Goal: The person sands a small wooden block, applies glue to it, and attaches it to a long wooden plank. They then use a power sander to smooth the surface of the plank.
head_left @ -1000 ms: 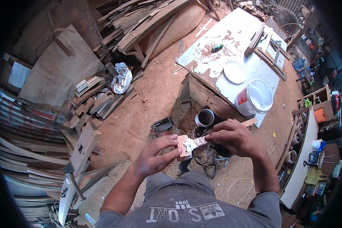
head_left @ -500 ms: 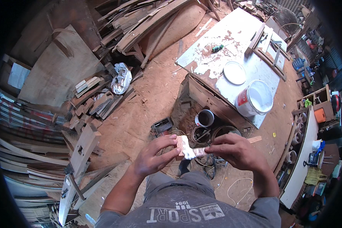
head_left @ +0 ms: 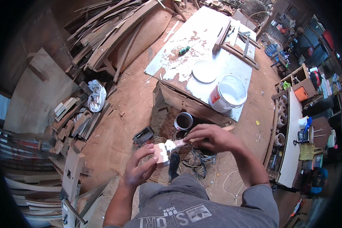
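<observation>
My left hand (head_left: pixel 141 167) grips a small pale wooden block (head_left: pixel 160 153) between fingertips and thumb, low in the middle of the view. My right hand (head_left: pixel 212 138) holds a short flat wooden stick (head_left: pixel 181 143), its tip loaded with thick white paste (head_left: pixel 170 144) against the block's upper right. White paste also coats part of the block. Beyond my hands, a white bucket of white material (head_left: pixel 229 93) stands on the white table board (head_left: pixel 167 57), with its round lid (head_left: pixel 204 71) behind it.
A green-handled screwdriver (head_left: pixel 184 49) and wooden frames (head_left: pixel 237 53) lie on the board. Below are a smaller bucket (head_left: pixel 184 121) and tangled hoses. Lumber piles (head_left: pixel 110 34) and a white plastic bag (head_left: pixel 97 97) are at left, a cluttered shelf (head_left: pixel 292 136) at right.
My view has swung, so the table sits further left. My left hand and the block have moved slightly left; the stick has shifted to the block's upper right.
</observation>
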`<act>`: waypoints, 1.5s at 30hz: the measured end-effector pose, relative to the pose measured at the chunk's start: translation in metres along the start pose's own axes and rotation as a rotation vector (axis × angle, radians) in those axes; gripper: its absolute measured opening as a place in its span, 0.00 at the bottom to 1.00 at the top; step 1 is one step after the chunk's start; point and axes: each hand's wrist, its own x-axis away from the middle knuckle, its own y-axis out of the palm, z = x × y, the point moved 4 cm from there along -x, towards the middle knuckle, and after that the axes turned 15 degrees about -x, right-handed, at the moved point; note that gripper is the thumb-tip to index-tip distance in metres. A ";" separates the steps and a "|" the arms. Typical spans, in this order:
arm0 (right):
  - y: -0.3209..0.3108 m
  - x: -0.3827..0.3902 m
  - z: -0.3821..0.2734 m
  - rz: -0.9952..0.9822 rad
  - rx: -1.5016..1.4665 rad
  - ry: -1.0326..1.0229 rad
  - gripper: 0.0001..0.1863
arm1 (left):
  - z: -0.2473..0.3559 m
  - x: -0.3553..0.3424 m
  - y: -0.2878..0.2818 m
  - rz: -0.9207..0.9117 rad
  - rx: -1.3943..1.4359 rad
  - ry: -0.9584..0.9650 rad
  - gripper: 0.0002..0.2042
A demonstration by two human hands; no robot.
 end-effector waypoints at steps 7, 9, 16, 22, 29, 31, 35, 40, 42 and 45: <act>-0.149 0.060 0.088 0.767 0.413 0.464 0.17 | -0.023 0.020 -0.010 0.081 -0.046 -0.179 0.33; -0.170 0.063 0.093 0.723 0.604 0.600 0.16 | -0.027 0.028 -0.008 0.060 -0.082 -0.209 0.32; -0.181 0.031 0.127 0.341 0.938 0.846 0.17 | -0.026 0.033 0.010 -0.063 -0.046 -0.284 0.30; -0.216 0.032 0.081 0.330 0.925 0.959 0.15 | -0.034 0.045 0.014 -0.084 -0.043 -0.378 0.30; -0.255 0.037 0.048 0.295 0.382 0.864 0.22 | -0.042 0.067 0.002 -0.053 -0.120 -0.495 0.29; -0.244 -0.004 0.087 0.332 0.515 0.613 0.26 | -0.047 0.085 0.001 -0.027 -0.117 -0.581 0.29; -0.153 -0.130 0.198 0.600 0.417 0.635 0.22 | -0.058 0.107 0.007 -0.048 -0.143 -0.677 0.27; -0.178 -0.162 0.319 1.016 0.374 0.621 0.18 | -0.043 0.116 -0.014 -0.096 -0.329 -0.666 0.26; -0.153 -0.180 0.323 0.948 0.339 0.620 0.19 | -0.039 0.159 -0.042 -0.037 -0.339 -0.835 0.27; -0.144 -0.171 0.337 1.013 0.314 0.663 0.20 | -0.036 0.219 -0.063 -0.112 -0.426 -1.053 0.25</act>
